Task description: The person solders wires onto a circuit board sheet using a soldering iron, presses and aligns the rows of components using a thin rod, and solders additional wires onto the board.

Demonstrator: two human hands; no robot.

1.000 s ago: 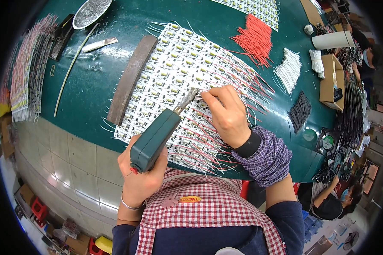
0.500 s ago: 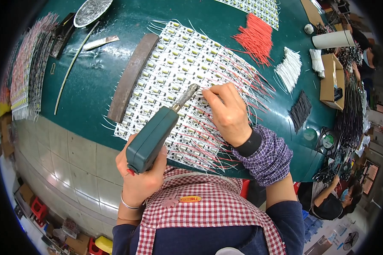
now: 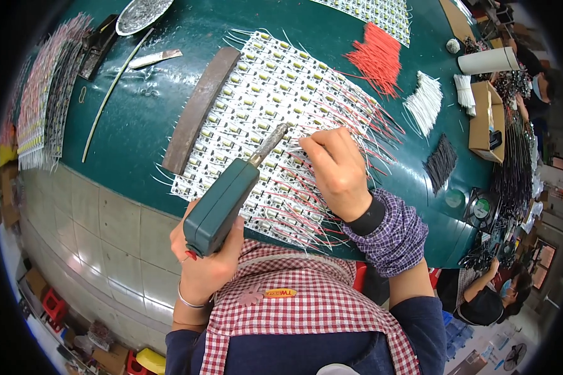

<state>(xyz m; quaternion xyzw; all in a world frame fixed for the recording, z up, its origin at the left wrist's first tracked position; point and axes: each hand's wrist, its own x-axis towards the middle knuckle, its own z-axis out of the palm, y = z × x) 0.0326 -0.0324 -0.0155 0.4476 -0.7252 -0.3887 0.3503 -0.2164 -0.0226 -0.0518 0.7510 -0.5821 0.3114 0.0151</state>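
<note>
My left hand [image 3: 207,265] is wrapped round the dark green body of a soldering gun [image 3: 222,203]. Its grey metal tip reaches up and right to the middle of a large panel of small white circuit boards [image 3: 263,94], each with a yellowish component. Just right of the tip, my right hand [image 3: 339,175] is closed in a pinch low over the panel. Whatever lies between its fingertips is too small to make out. Red and white wires [image 3: 294,219] stick out from the boards on the panel's right and near sides. A dark flat bar [image 3: 201,112] lies along the panel's left part.
Bundles of red wires [image 3: 376,59], white wires [image 3: 424,103] and black wires [image 3: 441,164] lie to the right. A cardboard box [image 3: 481,119] and small fan [image 3: 481,209] stand beyond. Far left are a metal dish [image 3: 142,15] and wired strips [image 3: 47,106]. Other people work at right.
The soldering tip stays close to the same spot on the panel. My right hand has drawn slightly down and away from the tip. The whole view has shifted a little.
</note>
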